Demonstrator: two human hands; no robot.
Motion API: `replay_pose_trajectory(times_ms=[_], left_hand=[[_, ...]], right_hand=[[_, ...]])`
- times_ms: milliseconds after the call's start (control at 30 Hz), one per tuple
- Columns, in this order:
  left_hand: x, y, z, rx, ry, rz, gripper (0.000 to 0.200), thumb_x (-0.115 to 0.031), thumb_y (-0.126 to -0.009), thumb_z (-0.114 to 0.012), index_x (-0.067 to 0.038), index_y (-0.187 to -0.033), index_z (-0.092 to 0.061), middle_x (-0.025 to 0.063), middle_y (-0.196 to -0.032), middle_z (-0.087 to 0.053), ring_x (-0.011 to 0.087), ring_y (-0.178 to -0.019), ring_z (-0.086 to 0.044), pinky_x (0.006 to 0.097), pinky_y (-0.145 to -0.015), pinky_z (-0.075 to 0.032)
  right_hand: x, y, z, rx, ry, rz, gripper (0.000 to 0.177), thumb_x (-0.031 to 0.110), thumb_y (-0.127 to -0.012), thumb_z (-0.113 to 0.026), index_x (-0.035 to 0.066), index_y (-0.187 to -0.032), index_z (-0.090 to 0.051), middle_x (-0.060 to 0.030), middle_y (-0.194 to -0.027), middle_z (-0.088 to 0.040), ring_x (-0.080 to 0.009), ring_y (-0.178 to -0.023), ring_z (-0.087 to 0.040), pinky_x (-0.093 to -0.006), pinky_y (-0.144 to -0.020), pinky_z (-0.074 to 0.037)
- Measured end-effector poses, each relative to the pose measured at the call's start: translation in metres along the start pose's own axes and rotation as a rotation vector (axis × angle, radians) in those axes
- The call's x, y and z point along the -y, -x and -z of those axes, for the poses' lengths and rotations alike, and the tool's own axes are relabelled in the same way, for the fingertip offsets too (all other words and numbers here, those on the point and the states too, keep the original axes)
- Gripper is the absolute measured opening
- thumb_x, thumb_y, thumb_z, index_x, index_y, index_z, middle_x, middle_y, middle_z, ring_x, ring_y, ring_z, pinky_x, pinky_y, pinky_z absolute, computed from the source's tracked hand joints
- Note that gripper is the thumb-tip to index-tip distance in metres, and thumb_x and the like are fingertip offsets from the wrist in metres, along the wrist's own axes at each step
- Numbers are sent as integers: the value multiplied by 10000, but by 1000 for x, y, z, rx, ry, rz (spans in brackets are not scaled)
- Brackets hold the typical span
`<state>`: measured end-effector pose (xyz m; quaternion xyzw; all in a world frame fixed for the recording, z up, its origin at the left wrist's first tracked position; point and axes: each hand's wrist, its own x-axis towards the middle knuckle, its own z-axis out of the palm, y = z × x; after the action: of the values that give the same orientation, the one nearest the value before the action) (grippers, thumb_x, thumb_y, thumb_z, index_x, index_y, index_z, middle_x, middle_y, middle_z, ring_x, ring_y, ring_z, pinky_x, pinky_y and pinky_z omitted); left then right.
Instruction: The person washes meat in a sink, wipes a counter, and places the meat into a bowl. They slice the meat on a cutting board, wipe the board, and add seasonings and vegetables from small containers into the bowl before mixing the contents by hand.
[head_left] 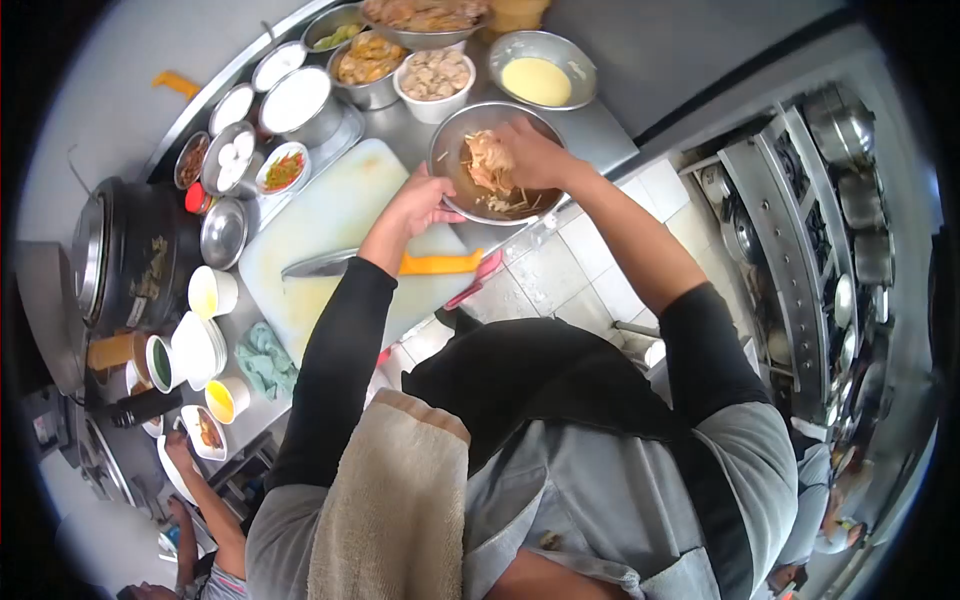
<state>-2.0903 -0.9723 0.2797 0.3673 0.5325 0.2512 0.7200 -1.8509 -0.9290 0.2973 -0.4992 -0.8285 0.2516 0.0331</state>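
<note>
My left hand [420,200] grips the near left rim of a metal mixing bowl [548,122], thumb at the edge. Inside the bowl, my right hand [530,155] is closed on a clump of pale orange shredded food [487,163]; its fingertips are partly hidden. Loose thin strips lie around it in the bowl. A white cutting board [300,235] sits left of the bowl, and on it rests a knife with a yellow-orange handle [440,262]. My left forearm covers part of the knife.
Behind the bowl stand a white tub of pale chunks [434,75] and a metal bowl of yellow liquid [540,80]. More containers line the counter's left, near a green cloth [265,360]. Another person's arm [205,490] reaches in at lower left. A stove [790,230] is at right.
</note>
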Motion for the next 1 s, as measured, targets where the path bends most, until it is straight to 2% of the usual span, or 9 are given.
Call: replay_pose_trajectory(times_ms=[100, 167, 233, 400, 500, 667, 800, 900, 1000], left_hand=[[-9, 12, -66, 45, 84, -9, 657, 7, -838, -520, -125, -1436, -282, 145, -1142, -581, 255, -841, -692, 365, -615, -643], [-10, 15, -120, 99, 134, -54, 650, 15, -831, -518, -124, -1421, -284, 140, -1122, -569, 246, -803, -684, 348, -583, -643], [-1, 6, -180, 179, 113, -42, 678, 23, -828, -505, -146, -1434, -255, 146, -1134, -551, 242, -775, -677, 335, -559, -642], [32, -31, -306, 149, 45, -74, 735, 40, -821, -493, -181, -1465, -216, 178, -1233, -538, 273, -838, -686, 370, -582, -637], [39, -49, -363, 189, 65, -87, 714, 42, -828, -485, -164, -1459, -225, 179, -1231, -548, 272, -855, -691, 373, -612, -628], [43, -42, -459, 391, 12, -37, 704, 68, -816, -475, -150, -1442, -238, 164, -1177, -577, 268, -820, -702, 335, -596, -625], [64, -65, -514, 405, -95, 6, 700, 75, -816, -476, -167, -1434, -253, 175, -1208, -562, 290, -811, -708, 354, -578, -636], [61, -83, -538, 397, -114, 33, 712, 74, -827, -486, -183, -1447, -248, 181, -1228, -560, 299, -803, -713, 363, -553, -641], [44, -107, -558, 448, -124, 50, 718, 67, -834, -494, -192, -1457, -249, 180, -1237, -560, 297, -828, -714, 358, -555, -640]], right_hand=[[2, 79, 36, -52, 280, 2, 919, 178, -672, -823, 259, -1487, -406, -213, -1567, -262, -384, -1355, -430, -425, -1076, -425], [-41, 107, 21, -176, 306, 35, 847, 200, -689, -812, 248, -1455, -453, -225, -1523, -338, -406, -1316, -464, -443, -1067, -424], [-61, 142, 21, -107, -226, -21, 761, 179, -719, -782, 251, -1421, -495, -240, -1422, -441, -448, -1267, -491, -448, -1051, -431], [-155, 229, 31, -383, 128, -378, 588, 26, -744, -659, 167, -1307, -568, -211, -1250, -572, -411, -1118, -600, -471, -973, -472], [-197, 294, 59, -123, -250, -283, 628, 51, -732, -712, 176, -1327, -558, -228, -1335, -513, -408, -1189, -563, -433, -1002, -463], [-241, 357, 28, -656, -157, -445, 675, 159, -727, -767, 207, -1363, -546, -236, -1222, -576, -391, -1220, -555, -433, -1023, -464], [-280, 385, 36, -526, -207, -766, 634, 111, -733, -744, 137, -1330, -532, -290, -1341, -466, -485, -1221, -499, -487, -999, -464], [-315, 406, 37, -584, 30, -779, 614, 135, -772, -729, 128, -1352, -530, -259, -1243, -548, -432, -1195, -551, -451, -1022, -467], [-352, 440, 61, -478, -327, -637, 677, 183, -767, -762, 146, -1395, -510, -269, -1340, -493, -430, -1289, -489, -437, -1068, -438]])
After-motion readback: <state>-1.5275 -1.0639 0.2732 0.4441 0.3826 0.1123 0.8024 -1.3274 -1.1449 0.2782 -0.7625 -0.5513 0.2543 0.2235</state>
